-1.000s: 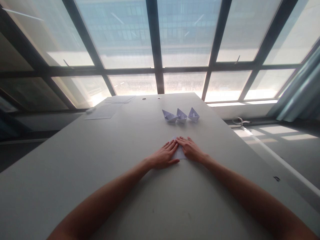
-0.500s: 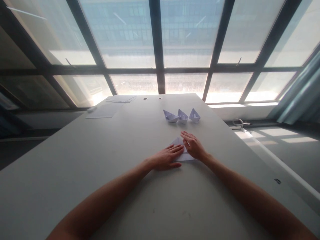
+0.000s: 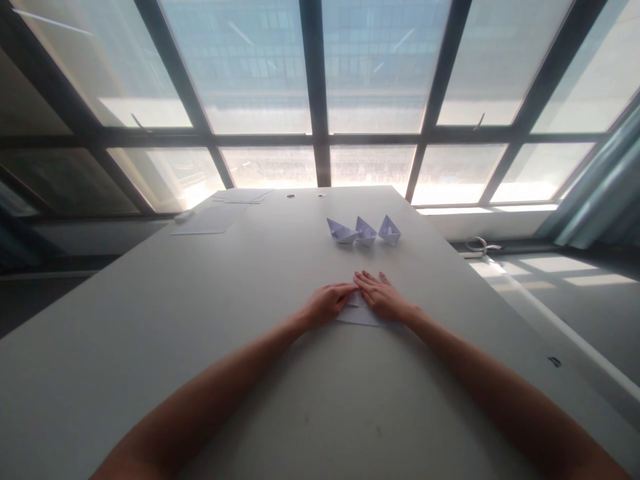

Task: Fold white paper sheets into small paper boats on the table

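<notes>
A folded sheet of white paper (image 3: 361,316) lies flat on the table, its straight lower edge toward me and much of its upper part hidden under my hands. My left hand (image 3: 327,303) is at its left side, fingers curled together and closed at the slanting edge near the top; the fingertips are partly hidden. Flat across the paper's right half rests my right hand (image 3: 381,297), fingers stretched out toward the top and touching the left fingertips. Beyond the hands stand three folded paper boats: a left one (image 3: 341,231), a middle one (image 3: 365,233) and a right one (image 3: 389,230).
The white table (image 3: 250,273) reaches toward large windows. Loose white sheets (image 3: 205,220) lie at its far left. Two round holes sit near the far edge. To the right, beyond the table, are a white cable coil (image 3: 476,245) and a curtain (image 3: 595,180).
My left hand has gone from lying flat on the paper to curled fingers at its left edge. My right hand has lowered flat onto the paper and shifted slightly left.
</notes>
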`<state>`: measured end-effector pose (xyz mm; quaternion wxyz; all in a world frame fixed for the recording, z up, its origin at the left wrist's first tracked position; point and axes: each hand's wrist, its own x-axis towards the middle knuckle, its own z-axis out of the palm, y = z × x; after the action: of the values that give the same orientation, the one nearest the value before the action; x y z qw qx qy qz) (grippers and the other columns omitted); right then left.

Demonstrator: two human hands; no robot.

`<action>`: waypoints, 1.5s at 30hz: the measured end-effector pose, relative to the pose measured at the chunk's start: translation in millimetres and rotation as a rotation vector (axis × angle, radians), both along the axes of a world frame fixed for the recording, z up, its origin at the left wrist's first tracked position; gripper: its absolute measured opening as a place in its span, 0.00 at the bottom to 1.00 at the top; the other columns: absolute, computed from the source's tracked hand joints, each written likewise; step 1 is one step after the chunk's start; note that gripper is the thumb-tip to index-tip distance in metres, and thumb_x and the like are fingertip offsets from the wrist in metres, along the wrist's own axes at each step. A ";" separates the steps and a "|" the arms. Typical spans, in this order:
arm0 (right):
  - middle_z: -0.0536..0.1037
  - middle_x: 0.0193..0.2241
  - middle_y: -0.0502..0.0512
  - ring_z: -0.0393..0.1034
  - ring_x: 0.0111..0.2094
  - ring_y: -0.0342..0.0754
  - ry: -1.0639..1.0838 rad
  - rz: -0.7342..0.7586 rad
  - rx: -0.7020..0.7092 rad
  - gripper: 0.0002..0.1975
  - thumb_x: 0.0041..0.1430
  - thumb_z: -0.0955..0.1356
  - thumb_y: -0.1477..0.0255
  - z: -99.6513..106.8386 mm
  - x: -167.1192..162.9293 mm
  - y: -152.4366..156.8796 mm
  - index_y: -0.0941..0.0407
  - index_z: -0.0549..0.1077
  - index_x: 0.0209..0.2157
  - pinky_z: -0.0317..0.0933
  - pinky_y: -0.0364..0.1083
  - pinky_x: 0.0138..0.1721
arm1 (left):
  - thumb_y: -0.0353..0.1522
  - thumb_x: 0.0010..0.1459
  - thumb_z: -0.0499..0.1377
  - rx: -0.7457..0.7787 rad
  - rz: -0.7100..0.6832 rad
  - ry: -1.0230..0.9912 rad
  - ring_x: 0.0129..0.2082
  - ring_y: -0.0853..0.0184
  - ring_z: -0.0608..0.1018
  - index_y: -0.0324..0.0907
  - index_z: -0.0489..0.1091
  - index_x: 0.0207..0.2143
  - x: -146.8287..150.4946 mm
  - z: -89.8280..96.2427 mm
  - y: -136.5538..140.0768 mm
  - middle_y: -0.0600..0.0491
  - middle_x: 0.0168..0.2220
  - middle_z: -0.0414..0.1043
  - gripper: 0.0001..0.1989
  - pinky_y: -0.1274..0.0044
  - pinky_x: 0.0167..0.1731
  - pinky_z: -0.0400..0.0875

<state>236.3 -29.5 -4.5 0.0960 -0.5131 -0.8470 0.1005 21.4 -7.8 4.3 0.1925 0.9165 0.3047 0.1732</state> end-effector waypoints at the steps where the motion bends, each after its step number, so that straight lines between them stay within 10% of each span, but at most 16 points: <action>1: 0.48 0.68 0.54 0.38 0.69 0.50 -0.001 -0.001 0.001 0.28 0.69 0.51 0.67 -0.5 -0.2 0.0 0.56 0.50 0.68 0.31 0.61 0.66 | 0.38 0.70 0.44 0.032 0.026 0.046 0.64 0.62 0.63 0.47 0.59 0.64 -1.3 -1.5 1.6 0.52 0.64 0.60 0.23 0.67 0.63 0.53; 9: 0.49 0.68 0.56 0.39 0.69 0.50 0.023 -0.054 0.020 0.28 0.68 0.53 0.69 -3.9 -2.2 -0.6 0.56 0.51 0.68 0.32 0.59 0.66 | 0.47 0.70 0.40 0.131 -0.088 0.339 0.70 0.57 0.40 0.50 0.36 0.70 -9.9 -2.5 4.6 0.52 0.70 0.34 0.31 0.55 0.64 0.33; 23: 0.59 0.65 0.60 0.48 0.66 0.51 0.063 -0.130 0.105 0.24 0.68 0.58 0.67 -3.0 3.2 0.6 0.55 0.62 0.63 0.39 0.58 0.65 | 0.54 0.63 0.49 0.175 -0.280 0.275 0.70 0.58 0.43 0.39 0.37 0.70 -5.9 7.7 -10.4 0.43 0.70 0.36 0.44 0.64 0.66 0.36; 45: 0.64 0.62 0.62 0.54 0.64 0.56 0.029 -0.334 0.165 0.20 0.67 0.60 0.68 -5.3 5.3 2.3 0.56 0.68 0.57 0.45 0.59 0.63 | 0.51 0.64 0.50 0.159 -0.253 0.235 0.69 0.56 0.46 0.45 0.44 0.69 -6.0 4.7 -9.0 0.47 0.70 0.37 0.38 0.63 0.66 0.40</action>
<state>241.6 -27.2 -9.8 0.1654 -0.6353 -0.7540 0.0207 15.4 -16.7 9.1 0.1029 0.9738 0.1928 0.0631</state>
